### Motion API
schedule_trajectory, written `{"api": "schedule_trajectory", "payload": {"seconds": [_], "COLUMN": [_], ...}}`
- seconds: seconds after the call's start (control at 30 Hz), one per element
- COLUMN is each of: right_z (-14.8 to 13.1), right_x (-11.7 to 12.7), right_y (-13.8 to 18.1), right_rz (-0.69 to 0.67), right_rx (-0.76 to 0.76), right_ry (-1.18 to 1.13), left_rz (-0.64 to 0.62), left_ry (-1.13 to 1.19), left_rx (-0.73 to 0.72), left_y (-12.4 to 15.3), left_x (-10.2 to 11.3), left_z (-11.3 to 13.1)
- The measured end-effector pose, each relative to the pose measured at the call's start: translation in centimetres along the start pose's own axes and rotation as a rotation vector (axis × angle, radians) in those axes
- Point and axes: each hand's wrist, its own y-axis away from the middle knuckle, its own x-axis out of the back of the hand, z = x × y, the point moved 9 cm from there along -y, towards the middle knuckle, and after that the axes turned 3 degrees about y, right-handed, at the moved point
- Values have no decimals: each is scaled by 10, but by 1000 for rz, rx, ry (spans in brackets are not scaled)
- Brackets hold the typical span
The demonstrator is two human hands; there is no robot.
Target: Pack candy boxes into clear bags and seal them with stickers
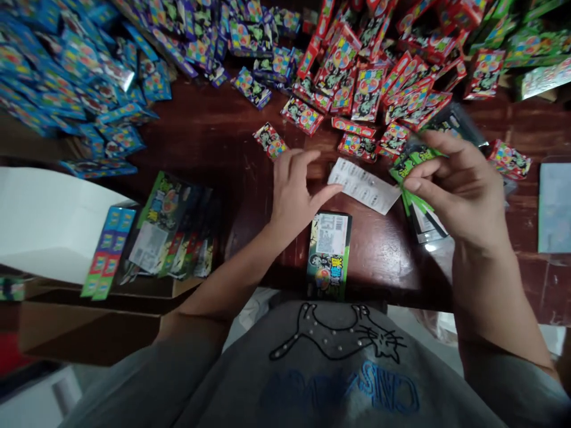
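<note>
My left hand (294, 189) is over the table with its fingers apart. Its thumb tip lies at the left edge of a white sheet of round stickers (364, 185), and its fingertips are beside a small red candy box (270, 141). To the right, my right hand (464, 190) has thumb and forefinger pinched together over green printed cards (414, 160). What that pinch holds is too small or hidden to make out. Between my arms lies a dark green candy package (329, 255) with a white label, flat near the table edge.
Piles of blue (75, 77), purple (200, 35), red (357, 77) and green candy boxes (530, 44) line the far side. On the left stands an open cardboard box (89, 327) beside several labelled packages (167, 223). A pale flat container (554, 208) is at the right.
</note>
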Motion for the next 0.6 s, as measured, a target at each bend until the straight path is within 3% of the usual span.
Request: {"api": "schedule_trajectory", "payload": {"seconds": [0.17,0.4,0.6], "right_z": [-10,-11,-6], "right_x": [-36,-92,-109], "right_y": [25,47,63], "right_rz": [-145,-347,-438], "right_rx": [-18,-88,-40], "right_ry": [-142,-255,-100], "left_rz": [-305,-472,-462], "left_ry": [-45,382,404], "left_rx": [-10,102,103], "left_y": [56,75,85], "left_x": [-5,4,12], "left_z": [2,19,36]}}
